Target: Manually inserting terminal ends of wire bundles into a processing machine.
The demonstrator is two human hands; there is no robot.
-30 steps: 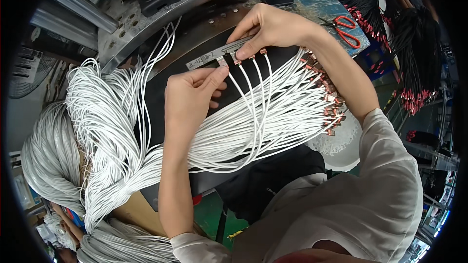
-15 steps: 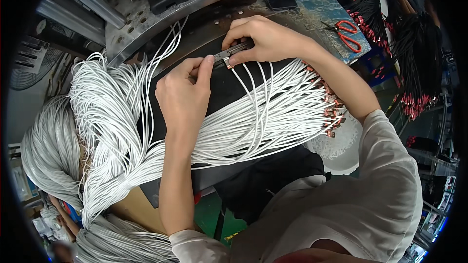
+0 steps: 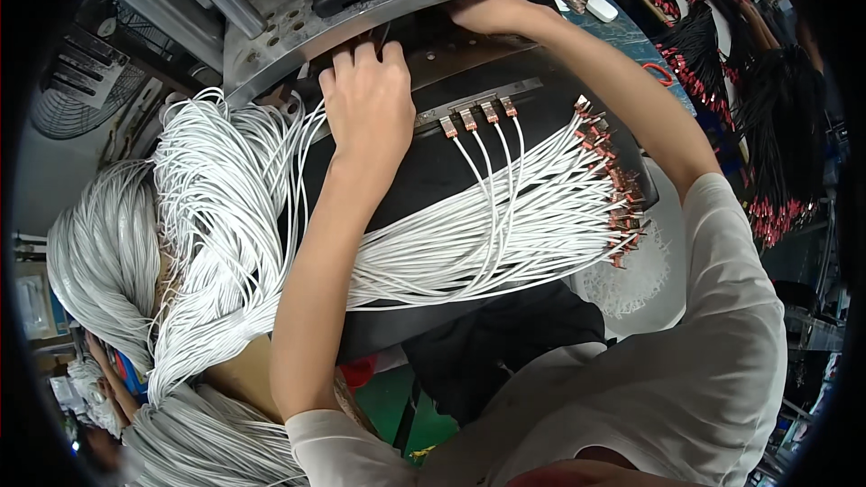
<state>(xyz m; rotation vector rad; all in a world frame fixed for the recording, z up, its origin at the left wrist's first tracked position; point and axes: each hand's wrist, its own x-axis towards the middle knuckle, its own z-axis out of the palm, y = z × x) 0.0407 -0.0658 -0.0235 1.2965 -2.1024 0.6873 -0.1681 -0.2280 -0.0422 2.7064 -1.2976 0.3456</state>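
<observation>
**Surroundings of the bench**

Bundles of black wires with red terminals (image 3: 722, 72) are seen at two o'clock. A wire fan guard (image 3: 77, 99) is placed at ten o'clock. A small white device (image 3: 600, 9) lies at one o'clock.
</observation>
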